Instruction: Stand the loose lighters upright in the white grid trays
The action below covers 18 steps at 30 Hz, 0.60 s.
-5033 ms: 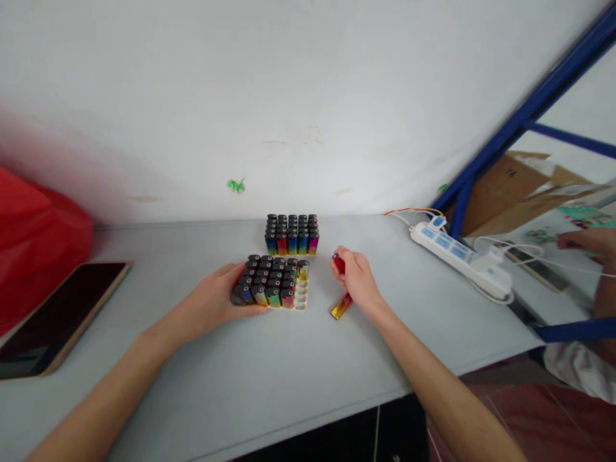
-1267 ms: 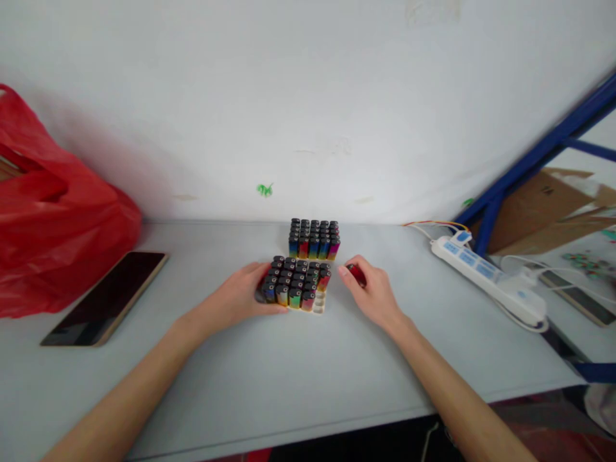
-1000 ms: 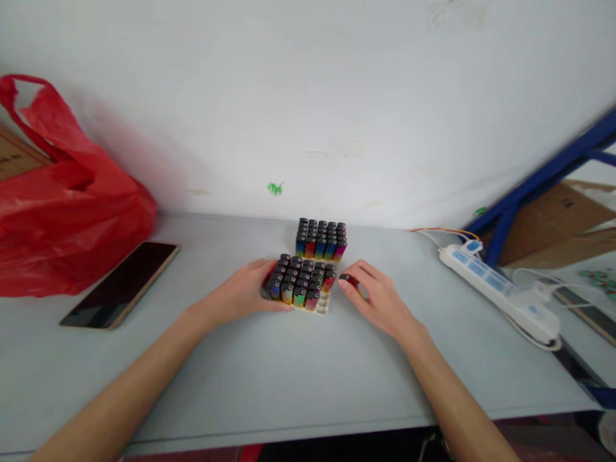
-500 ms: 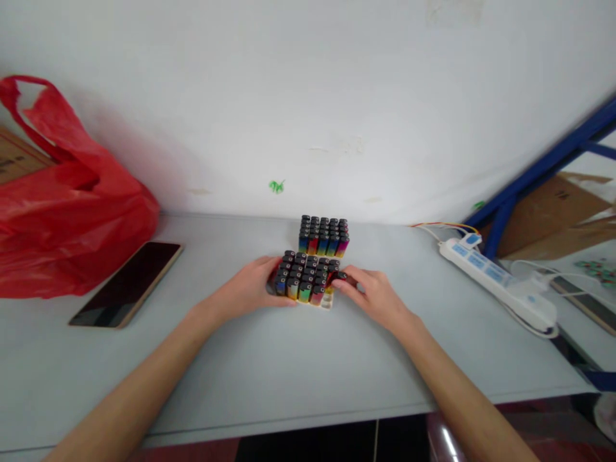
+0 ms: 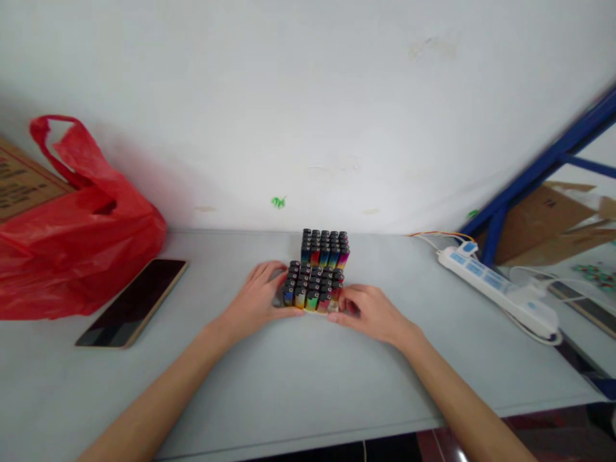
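Observation:
A front block of lighters (image 5: 312, 298) with black tops and multicoloured bodies stands upright in rows in a pale tray (image 5: 315, 312). My left hand (image 5: 260, 292) is closed around the left side of this tray, thumb along its front edge. At the front right corner, my right hand (image 5: 368, 311) has its fingers curled and thumb against the tray. A pale slot without a lighter shows beside the thumb. The right fingertips are partly hidden by the lighters. Directly behind stands a second block of lighters (image 5: 326, 247), close to the first.
A red plastic bag (image 5: 96, 237) with a cardboard box (image 5: 29, 183) behind it fills the left side. A phone (image 5: 132, 301) lies before it. On the right are a white power strip (image 5: 495, 292) with cables and a blue metal frame (image 5: 529, 173). A white wall borders the table.
The lighter that was tilted in my right hand now stands in the right column of the front tray. My right hand has lowered to the tray's front corner. The view has tilted up slightly.

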### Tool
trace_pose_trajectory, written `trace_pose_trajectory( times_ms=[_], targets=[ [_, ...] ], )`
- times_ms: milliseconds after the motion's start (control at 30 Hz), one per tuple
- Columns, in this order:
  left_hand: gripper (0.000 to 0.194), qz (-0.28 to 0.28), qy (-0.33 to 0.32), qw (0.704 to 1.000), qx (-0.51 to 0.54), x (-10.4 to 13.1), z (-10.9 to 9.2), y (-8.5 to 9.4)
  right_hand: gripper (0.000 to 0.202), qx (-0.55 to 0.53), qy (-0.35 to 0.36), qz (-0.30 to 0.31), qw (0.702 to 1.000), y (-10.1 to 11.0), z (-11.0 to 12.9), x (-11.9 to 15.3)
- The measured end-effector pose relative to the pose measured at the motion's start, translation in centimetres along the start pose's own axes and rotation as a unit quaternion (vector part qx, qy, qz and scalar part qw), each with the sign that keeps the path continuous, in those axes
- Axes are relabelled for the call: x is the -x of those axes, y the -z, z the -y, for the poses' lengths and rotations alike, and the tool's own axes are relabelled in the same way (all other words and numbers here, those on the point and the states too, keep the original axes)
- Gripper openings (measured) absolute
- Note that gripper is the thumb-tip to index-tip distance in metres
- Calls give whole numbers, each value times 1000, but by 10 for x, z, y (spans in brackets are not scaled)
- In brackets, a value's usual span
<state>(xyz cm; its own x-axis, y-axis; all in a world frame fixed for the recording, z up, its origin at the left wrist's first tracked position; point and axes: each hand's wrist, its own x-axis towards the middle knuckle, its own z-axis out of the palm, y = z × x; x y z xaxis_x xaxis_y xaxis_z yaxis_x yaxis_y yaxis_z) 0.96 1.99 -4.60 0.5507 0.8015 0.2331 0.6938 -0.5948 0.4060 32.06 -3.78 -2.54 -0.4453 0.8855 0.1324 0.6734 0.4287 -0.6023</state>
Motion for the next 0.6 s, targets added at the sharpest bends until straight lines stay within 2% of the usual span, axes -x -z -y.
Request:
trace_pose_trajectory(
  times_ms=[133,233,300,400,467,600],
  targets=[
    [82,-11,-15,999,-49,4,3,-18,50,67,17,-39,997,-2,-6,-4],
    [85,1,-6,997,-79,4,1,-25,50,125,-11,-45,991,-4,-11,-5],
    [86,11,0,996,-87,2,-3,-27,59,163,-40,-66,984,-5,-16,-4],
    [87,8,4,996,-87,-3,-10,-29,87,190,-71,-117,972,-10,-22,-1],
    [88,6,2,996,-84,-6,-14,-32,100,198,-83,-130,968,-15,-25,1],
    [89,21,0,997,-72,-10,-16,-33,99,192,-87,-103,972,-24,-21,-4]
  ],
)
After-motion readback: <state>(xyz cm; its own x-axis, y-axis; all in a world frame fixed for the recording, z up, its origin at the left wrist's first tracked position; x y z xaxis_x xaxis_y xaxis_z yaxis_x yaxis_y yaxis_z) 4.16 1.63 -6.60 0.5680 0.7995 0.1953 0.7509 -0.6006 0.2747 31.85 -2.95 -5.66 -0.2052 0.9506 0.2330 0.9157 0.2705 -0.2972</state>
